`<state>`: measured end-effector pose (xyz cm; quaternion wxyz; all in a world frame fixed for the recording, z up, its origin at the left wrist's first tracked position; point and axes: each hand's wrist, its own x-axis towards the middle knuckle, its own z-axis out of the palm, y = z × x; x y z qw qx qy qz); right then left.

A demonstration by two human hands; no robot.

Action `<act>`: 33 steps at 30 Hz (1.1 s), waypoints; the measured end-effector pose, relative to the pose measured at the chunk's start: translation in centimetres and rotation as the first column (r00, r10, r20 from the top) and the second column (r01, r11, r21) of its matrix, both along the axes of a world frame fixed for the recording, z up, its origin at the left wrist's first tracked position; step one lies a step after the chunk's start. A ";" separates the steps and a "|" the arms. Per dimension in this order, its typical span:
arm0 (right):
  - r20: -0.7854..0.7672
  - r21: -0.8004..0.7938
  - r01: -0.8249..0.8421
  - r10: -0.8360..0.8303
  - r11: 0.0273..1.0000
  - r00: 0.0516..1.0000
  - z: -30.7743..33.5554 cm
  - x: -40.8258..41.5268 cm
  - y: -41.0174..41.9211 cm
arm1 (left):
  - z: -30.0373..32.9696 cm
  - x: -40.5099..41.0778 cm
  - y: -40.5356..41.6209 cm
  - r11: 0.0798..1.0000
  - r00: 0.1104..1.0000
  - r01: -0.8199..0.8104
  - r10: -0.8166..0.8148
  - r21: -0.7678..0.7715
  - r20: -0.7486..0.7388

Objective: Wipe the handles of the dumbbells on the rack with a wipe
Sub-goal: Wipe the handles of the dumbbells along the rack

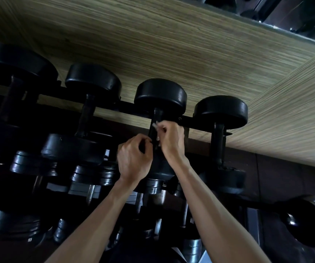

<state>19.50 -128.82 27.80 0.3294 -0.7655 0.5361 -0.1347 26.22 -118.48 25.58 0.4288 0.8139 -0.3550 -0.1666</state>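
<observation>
Both hands on one dumbbell handle (155,128) — right hand (172,141) fingers pinching wipe (155,124), left hand (134,160) curled around handle

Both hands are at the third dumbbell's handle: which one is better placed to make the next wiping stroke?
Likely the right hand: it pinches the pale wipe against the handle. The left hand sits lower, with no wipe showing.

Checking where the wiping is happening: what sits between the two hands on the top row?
In the head view, the dark handle of the third dumbbell runs between the left hand and right hand, which holds a whitish wipe.
</observation>
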 end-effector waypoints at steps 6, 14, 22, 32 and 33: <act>0.006 0.048 -0.032 0.032 0.998 0.999 -0.5 -0.6 -0.2 | -0.2 0.0 0.2 1.000 1.000 0.010 -0.010 -0.002 -0.009; 0.215 0.085 0.184 -0.199 0.979 0.956 -0.3 0.0 -0.1 | 0.0 0.0 0.1 1.000 1.000 0.008 -0.008 -0.002 -0.009; 0.220 0.151 0.120 -0.152 0.981 0.964 -0.3 -1.0 0.1 | 0.1 0.0 0.2 1.000 1.000 0.007 -0.007 -0.013 -0.015; 0.246 0.056 0.190 -0.198 0.980 0.949 0.0 0.6 -1.1 | 0.4 -0.1 0.1 1.000 1.000 0.004 -0.004 -0.001 -0.024; 0.257 0.046 0.200 -0.205 0.979 0.944 0.0 0.7 -1.1 | 0.4 -0.1 0.1 1.000 1.000 0.006 -0.006 -0.001 -0.023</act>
